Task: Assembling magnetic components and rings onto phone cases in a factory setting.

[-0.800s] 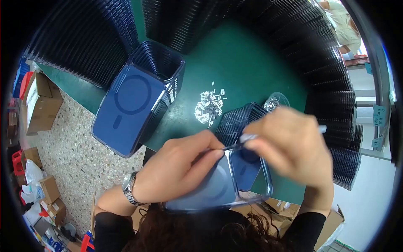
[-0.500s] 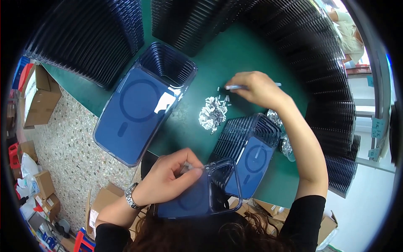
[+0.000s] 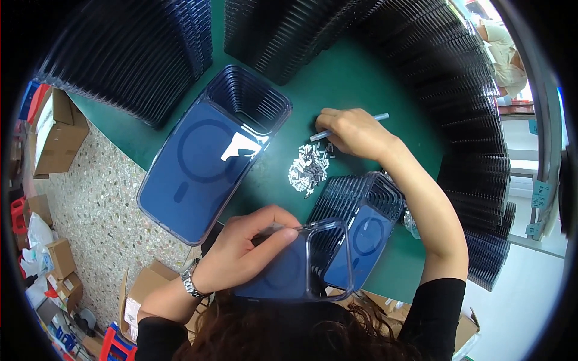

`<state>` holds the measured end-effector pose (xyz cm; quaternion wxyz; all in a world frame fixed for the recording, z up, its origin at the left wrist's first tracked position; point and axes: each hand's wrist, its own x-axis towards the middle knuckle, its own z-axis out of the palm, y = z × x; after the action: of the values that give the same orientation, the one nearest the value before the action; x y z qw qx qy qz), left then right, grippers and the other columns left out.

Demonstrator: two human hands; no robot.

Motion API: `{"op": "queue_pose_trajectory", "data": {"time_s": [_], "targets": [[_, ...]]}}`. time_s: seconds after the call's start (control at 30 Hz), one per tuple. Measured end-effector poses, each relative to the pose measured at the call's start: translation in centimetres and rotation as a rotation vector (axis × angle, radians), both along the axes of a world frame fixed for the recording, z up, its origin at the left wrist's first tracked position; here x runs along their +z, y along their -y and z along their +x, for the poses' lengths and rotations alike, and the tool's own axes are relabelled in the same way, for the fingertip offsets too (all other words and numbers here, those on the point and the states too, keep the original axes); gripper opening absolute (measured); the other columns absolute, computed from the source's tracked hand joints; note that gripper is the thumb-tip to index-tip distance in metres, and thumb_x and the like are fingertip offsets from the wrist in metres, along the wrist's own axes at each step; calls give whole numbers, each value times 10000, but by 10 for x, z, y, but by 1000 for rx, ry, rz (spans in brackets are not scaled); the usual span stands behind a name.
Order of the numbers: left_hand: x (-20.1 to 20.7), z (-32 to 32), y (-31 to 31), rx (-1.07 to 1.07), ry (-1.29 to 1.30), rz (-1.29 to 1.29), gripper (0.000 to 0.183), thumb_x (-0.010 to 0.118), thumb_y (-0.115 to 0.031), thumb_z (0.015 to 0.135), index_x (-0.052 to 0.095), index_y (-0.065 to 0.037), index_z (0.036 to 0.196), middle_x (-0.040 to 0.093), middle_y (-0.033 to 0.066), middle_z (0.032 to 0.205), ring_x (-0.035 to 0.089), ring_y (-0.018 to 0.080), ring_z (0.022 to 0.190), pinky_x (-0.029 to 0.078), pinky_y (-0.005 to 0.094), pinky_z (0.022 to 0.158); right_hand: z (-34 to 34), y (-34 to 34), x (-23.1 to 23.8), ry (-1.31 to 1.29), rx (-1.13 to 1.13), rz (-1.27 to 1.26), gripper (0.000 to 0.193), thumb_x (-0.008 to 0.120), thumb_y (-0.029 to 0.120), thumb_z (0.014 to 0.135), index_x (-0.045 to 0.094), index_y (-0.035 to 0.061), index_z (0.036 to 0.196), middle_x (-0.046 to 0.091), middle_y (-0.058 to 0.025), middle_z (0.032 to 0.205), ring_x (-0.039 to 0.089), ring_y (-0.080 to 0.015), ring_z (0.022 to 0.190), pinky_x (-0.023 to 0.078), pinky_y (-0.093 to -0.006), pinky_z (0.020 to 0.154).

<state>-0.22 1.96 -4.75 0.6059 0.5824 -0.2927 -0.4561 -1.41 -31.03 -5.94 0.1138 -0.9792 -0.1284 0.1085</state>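
Observation:
Low in the middle, my left hand (image 3: 238,256) pinches the edge of a blue phone case (image 3: 280,274) with a clear rim and a large camera opening. Its flat back carries a faint ring. My right hand (image 3: 355,133) is closed round a slim, pale pen-like stick (image 3: 321,136), whose tip points left. That hand is just above a pile of small white and dark pieces (image 3: 309,171) on the green table (image 3: 361,78). Whether its fingertips also pinch a small piece is hidden. A stack of nested blue cases (image 3: 192,162) stands left of the pile, a second stack (image 3: 368,240) right of it.
Tall rows of dark nested cases (image 3: 126,60) line the table's back left, and more rows (image 3: 433,78) curve along the right. Cardboard boxes (image 3: 60,132) stand on the speckled floor (image 3: 120,216) at left. Another person (image 3: 503,54) is at the far upper right.
My right hand has shifted slightly left and down toward the pile, and the stick has tilted. The left hand still holds the case, now slightly right and higher. The view has moved slightly.

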Motion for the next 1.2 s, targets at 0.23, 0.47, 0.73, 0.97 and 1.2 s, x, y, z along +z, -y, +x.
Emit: {"op": "queue_pose_trajectory", "data": {"time_s": [0.23, 0.47, 0.73, 0.97, 1.2], "targets": [[30, 9, 9, -78, 150, 108, 146, 673, -134, 1053, 679, 8, 1087, 718, 25, 929, 647, 71, 857, 521, 257, 764, -31, -18, 86, -125, -517, 561, 124, 723, 115, 958, 693, -1, 991, 659, -15, 928, 547, -69, 792, 450, -254, 696], [43, -2, 30, -29, 442, 10, 128, 677, -122, 1011, 696, 4, 1013, 688, 120, 789, 632, 186, 649, 466, 322, 597, -86, -66, 139, 39, -193, 595, 64, 700, 26, 902, 643, -2, 914, 689, -88, 937, 631, -197, 832, 503, -326, 724], [56, -15, 39, -48, 577, -24, 83, 663, -61, 985, 689, 11, 1014, 691, 167, 819, 649, 265, 669, 494, 347, 630, -124, -97, 139, 178, -3, 100, 243, 739, 5, 748, 599, 32, 946, 616, -97, 866, 617, -310, 818, 525, -416, 670], [58, -22, 41, -92, 645, -27, 68, 647, -46, 981, 679, 9, 1007, 693, 188, 842, 675, 339, 745, 517, 378, 682, -136, -106, 138, 206, -24, -19, 273, 728, -2, 765, 597, 38, 1001, 610, -88, 849, 628, -289, 821, 528, -406, 648], [65, -25, 44, -145, 658, 7, 71, 649, -58, 985, 681, 4, 993, 687, 187, 828, 675, 341, 736, 518, 378, 670, -143, -95, 136, 171, -94, 83, 179, 728, 50, 821, 645, 25, 978, 654, -104, 908, 652, -319, 843, 535, -430, 684]]}}
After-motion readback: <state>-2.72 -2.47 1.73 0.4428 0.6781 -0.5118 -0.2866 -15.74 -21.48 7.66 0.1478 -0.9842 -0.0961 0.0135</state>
